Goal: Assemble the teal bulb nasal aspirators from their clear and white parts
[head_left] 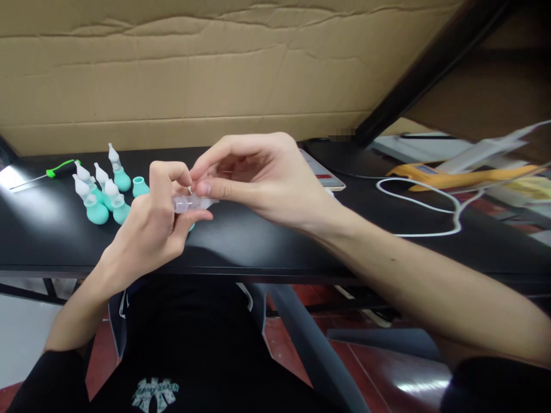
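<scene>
From my remote seat I see, far left on the black tabletop, a green-handled screwdriver and, just beside it, a cluster of teal rubber bulbs with white translucent nozzles standing upright, with one teal bulb without a nozzle at the cluster's right edge. At centre, held just above the tabletop's near edge, my left hand has its fingers closed around one end of a small clear plastic nozzle piece, while my right hand pinches the other end between thumb and forefinger. Well to the right lie a looped white cable and a yellow tool.
</scene>
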### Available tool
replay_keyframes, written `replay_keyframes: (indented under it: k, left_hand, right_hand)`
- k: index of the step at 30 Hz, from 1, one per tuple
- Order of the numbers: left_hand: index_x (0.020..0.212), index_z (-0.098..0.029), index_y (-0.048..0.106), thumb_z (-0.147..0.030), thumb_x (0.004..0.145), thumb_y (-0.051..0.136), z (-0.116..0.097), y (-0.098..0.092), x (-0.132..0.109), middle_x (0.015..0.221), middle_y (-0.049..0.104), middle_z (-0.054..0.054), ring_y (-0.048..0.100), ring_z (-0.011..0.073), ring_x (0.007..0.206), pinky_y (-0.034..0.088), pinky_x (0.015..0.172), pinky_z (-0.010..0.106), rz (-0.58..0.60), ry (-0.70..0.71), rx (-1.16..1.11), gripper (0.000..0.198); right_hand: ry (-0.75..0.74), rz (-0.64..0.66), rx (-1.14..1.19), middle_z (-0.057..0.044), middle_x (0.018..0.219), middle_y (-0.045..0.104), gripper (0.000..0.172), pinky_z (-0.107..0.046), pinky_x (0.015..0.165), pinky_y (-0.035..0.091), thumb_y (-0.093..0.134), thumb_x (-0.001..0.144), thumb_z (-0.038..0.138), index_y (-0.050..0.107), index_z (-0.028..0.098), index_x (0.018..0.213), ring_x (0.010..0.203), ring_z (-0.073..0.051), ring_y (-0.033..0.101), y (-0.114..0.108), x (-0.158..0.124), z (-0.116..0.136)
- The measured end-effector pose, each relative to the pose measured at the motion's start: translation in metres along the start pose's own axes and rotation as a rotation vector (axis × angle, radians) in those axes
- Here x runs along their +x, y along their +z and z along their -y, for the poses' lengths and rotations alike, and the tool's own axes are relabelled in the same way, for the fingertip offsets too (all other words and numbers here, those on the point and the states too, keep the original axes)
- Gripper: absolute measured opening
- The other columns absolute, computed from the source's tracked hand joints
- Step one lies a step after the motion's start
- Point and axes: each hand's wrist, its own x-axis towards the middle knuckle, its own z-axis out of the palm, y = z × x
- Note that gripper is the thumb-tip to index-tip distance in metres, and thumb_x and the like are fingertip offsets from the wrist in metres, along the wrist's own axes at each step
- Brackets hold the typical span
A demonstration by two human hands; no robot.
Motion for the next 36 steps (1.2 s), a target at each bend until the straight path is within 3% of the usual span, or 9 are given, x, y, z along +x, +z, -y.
replay_keyframes:
  k: [9, 13, 18, 22, 25, 28, 36]
  left_hand:
    - [0.124, -0.028, 0.042, -0.035, 0.108, 0.074, -0.004, 0.001, 0.000, 0.106, 0.064, 0.000, 0.070, 0.0098, 0.063, 0.058, 0.053, 0.020, -0.006, -0.001, -0.021, 0.036]
    - [0.126, -0.028, 0.041, -0.031, 0.109, 0.072, -0.006, 0.001, 0.002, 0.105, 0.069, 0.000, 0.071, 0.0093, 0.061, 0.052, 0.050, 0.018, 0.014, 0.048, -0.028, 0.036]
    - [0.126, -0.027, 0.044, -0.020, 0.112, 0.063, -0.008, 0.003, 0.001, 0.103, 0.074, -0.002, 0.079, 0.0122, 0.076, 0.060, 0.060, 0.019, 0.007, 0.067, 0.001, 0.024]
    - [0.125, -0.026, 0.048, -0.019, 0.111, 0.066, -0.010, 0.003, -0.001, 0.102, 0.075, -0.001, 0.082, 0.0138, 0.079, 0.059, 0.058, 0.017, 0.006, 0.056, 0.022, 0.023]
    - [0.121, -0.028, 0.051, -0.024, 0.113, 0.064, -0.011, 0.002, 0.001, 0.105, 0.076, -0.002, 0.083, 0.0144, 0.082, 0.065, 0.064, 0.020, 0.016, 0.033, -0.011, 0.016]
    - [0.120, -0.029, 0.051, -0.025, 0.112, 0.065, -0.011, 0.002, 0.002, 0.107, 0.075, 0.000, 0.083, 0.0161, 0.084, 0.067, 0.066, 0.023, 0.010, 0.035, -0.067, 0.017]
    - [0.124, -0.027, 0.046, -0.035, 0.114, 0.060, -0.003, 0.004, 0.001, 0.096, 0.070, 0.000, 0.075, 0.0134, 0.065, 0.055, 0.054, 0.019, 0.025, 0.071, 0.042, 0.019]
  right_hand:
    - [0.140, 0.127, 0.082, -0.005, 0.090, 0.083, 0.033, -0.025, 0.071, 0.063, 0.098, 0.086, 0.041, 0.081, 0.015, 0.099, 0.079, -0.015, 0.078, -0.009, 0.005, -0.001]
    - [0.133, 0.141, 0.086, -0.005, 0.089, 0.082, 0.033, -0.025, 0.073, 0.065, 0.097, 0.087, 0.041, 0.080, 0.014, 0.098, 0.081, -0.015, 0.078, -0.009, 0.005, 0.002]
    - [0.143, 0.142, 0.080, -0.003, 0.088, 0.081, 0.036, -0.025, 0.073, 0.065, 0.096, 0.088, 0.044, 0.080, 0.014, 0.101, 0.079, -0.014, 0.077, -0.008, 0.005, 0.002]
    - [0.120, 0.131, 0.029, -0.002, 0.087, 0.080, 0.032, -0.024, 0.075, 0.063, 0.096, 0.088, 0.037, 0.081, 0.014, 0.104, 0.078, -0.013, 0.076, -0.009, 0.004, 0.001]
    - [0.049, 0.092, -0.033, -0.002, 0.090, 0.081, 0.023, -0.026, 0.079, 0.063, 0.094, 0.091, 0.031, 0.083, 0.015, 0.103, 0.082, -0.013, 0.075, -0.007, 0.002, 0.003]
    - [-0.001, 0.086, -0.019, -0.003, 0.093, 0.082, 0.025, -0.029, 0.080, 0.064, 0.096, 0.089, 0.036, 0.084, 0.018, 0.102, 0.085, -0.016, 0.075, -0.006, 0.002, 0.003]
    - [0.125, 0.116, 0.132, -0.003, 0.091, 0.082, 0.037, -0.024, 0.073, 0.062, 0.096, 0.088, 0.045, 0.081, 0.017, 0.107, 0.080, -0.013, 0.075, -0.005, 0.003, -0.010]
